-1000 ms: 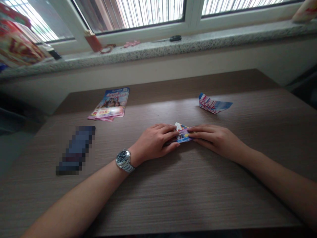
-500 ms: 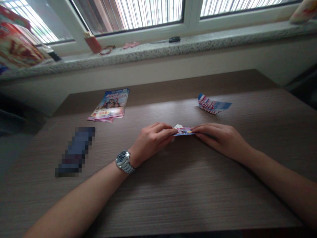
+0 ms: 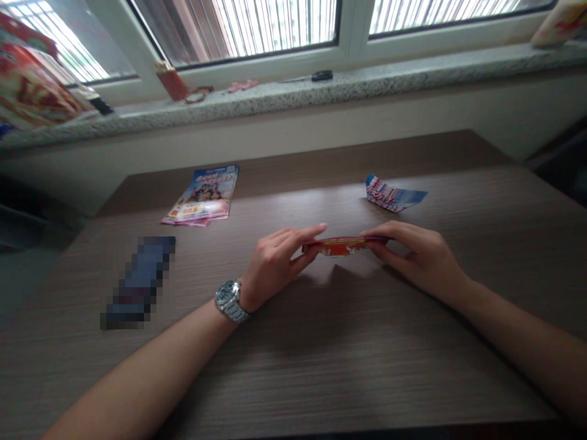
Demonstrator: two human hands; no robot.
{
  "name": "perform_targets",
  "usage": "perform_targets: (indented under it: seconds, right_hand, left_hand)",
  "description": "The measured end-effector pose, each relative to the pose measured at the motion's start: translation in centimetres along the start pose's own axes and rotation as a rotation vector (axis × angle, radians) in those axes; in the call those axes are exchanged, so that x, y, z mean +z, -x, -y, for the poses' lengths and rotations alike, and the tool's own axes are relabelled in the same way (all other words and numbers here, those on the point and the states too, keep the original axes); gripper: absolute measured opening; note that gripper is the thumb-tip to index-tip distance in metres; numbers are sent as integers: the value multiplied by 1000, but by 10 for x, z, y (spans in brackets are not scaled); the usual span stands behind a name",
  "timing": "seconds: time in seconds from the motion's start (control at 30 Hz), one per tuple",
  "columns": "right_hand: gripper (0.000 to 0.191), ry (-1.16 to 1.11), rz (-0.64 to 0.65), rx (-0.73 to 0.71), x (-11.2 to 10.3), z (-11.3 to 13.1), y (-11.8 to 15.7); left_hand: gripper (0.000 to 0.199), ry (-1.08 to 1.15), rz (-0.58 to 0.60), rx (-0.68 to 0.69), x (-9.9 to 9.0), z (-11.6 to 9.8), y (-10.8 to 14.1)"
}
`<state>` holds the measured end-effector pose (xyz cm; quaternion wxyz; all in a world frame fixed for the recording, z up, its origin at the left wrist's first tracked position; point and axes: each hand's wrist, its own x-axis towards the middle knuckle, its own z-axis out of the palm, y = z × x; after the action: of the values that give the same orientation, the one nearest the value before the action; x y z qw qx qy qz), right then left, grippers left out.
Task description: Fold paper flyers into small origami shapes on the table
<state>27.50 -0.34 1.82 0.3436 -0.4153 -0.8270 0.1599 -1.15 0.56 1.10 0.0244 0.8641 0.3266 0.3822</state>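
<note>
A narrow folded leaflet (image 3: 342,246), red and yellow on the side facing me, is held just above the table between my hands. My left hand (image 3: 279,258), with a steel watch (image 3: 229,299) at its wrist, has its thumb at the leaflet's left end; its index finger is lifted off the paper. Fingers and thumb of my right hand (image 3: 415,250) pinch the right end. Just beyond that hand stands another folded leaflet (image 3: 394,197), blue with red and white print, bent up at its left side.
A stack of printed leaflets (image 3: 206,195) lies at the table's back left. Nearer me is a dark, pixelated flat object (image 3: 140,281). Along the granite windowsill (image 3: 275,101) are a red pouch (image 3: 173,84), a black-handled tool (image 3: 321,75) and a colourful bag (image 3: 36,85).
The leaflet in my hands has been turned, so a red side shows instead of a white and blue one. My left index finger has lifted, and my hands are slightly farther apart.
</note>
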Motion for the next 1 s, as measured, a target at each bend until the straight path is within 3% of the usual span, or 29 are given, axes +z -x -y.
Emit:
perform_targets:
  seconds: [0.23,0.37,0.5,0.63,0.8,1.0]
  right_hand:
    - [20,-4,-56,139,4,-12,3]
    - [24,-28,-35,208,5,-17,2]
    - [28,-63,-12,267,7,-20,1]
    - [29,-66,9,284,9,-23,0]
    - [29,-37,51,260,11,-25,0]
    - [29,10,80,218,11,-24,0]
  left_hand:
    - [68,0,-22,-100,3,3,-3]
    - [56,-108,12,-55,2,4,-4]
    - [38,-184,156,122,1,2,-3]
    - [43,-133,389,240,1,-1,-4]
    - [53,-49,586,240,2,-4,-5]
    - [55,-14,651,219,3,-3,-4]
